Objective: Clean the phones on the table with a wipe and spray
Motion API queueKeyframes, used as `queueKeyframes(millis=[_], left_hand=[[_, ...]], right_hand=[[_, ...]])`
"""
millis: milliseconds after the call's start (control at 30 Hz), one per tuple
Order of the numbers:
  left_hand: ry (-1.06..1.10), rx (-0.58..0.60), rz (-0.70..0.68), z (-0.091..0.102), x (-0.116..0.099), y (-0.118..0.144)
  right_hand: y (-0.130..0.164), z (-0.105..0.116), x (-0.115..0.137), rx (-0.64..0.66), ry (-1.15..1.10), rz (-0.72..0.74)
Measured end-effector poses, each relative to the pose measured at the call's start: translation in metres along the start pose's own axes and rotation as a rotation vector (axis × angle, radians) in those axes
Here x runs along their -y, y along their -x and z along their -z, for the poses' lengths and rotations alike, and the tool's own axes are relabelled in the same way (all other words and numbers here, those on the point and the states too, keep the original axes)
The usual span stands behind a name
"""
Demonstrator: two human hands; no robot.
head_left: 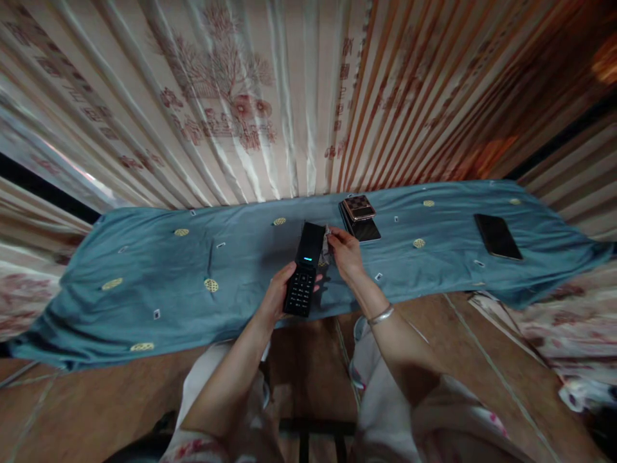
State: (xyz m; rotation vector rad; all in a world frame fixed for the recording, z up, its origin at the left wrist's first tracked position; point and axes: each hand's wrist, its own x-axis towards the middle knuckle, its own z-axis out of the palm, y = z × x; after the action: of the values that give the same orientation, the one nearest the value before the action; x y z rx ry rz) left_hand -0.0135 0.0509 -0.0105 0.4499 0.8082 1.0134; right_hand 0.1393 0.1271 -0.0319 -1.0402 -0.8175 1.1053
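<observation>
An unfolded black flip phone [301, 291] is in my left hand [279, 289], its keypad half toward me and a small blue-lit strip on its dark screen. My left fingers wrap round the keypad half from the left and behind. At the screen's right edge, my right hand [346, 252] pinches a pale, crumpled tissue or thin cloth [326, 247] between thumb and fingers. Just beyond that hand, a folded phone with a brown checked cover [358, 206] lies on top of a flat dark phone [366, 230].
A blue-green cloth with yellow patterns covers the long narrow table [250, 257]. Farther right lies another black phone [498, 236]. Pleated printed curtains [289, 96] hang right behind the table. My knees are below its front edge, over a brown tiled floor [463, 334].
</observation>
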Motion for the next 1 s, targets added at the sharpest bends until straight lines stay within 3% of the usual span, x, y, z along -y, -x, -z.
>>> queueKeyframes(millis=[133, 267, 433, 600, 1000], left_hand=[[-0.098, -0.047, 0.038, -0.001, -0.001, 0.002], [-0.173, -0.085, 0.034, -0.001, -0.003, 0.002], [-0.245, -0.097, 0.003, 0.002, -0.003, 0.002], [-0.306, -0.09, 0.002, 0.004, 0.0, 0.002], [-0.455, -0.095, -0.043, 0.007, -0.007, 0.006]], right_hand=[[-0.001, 0.008, 0.008, 0.015, 0.4, 0.234], [0.005, 0.011, 0.016, 0.114, 0.822, 0.524], [0.008, 0.01, 0.017, 0.167, 1.007, 0.743], [0.013, 0.006, 0.017, 0.229, 1.085, 0.833], [0.03, -0.004, 0.017, 0.382, 1.181, 0.854]])
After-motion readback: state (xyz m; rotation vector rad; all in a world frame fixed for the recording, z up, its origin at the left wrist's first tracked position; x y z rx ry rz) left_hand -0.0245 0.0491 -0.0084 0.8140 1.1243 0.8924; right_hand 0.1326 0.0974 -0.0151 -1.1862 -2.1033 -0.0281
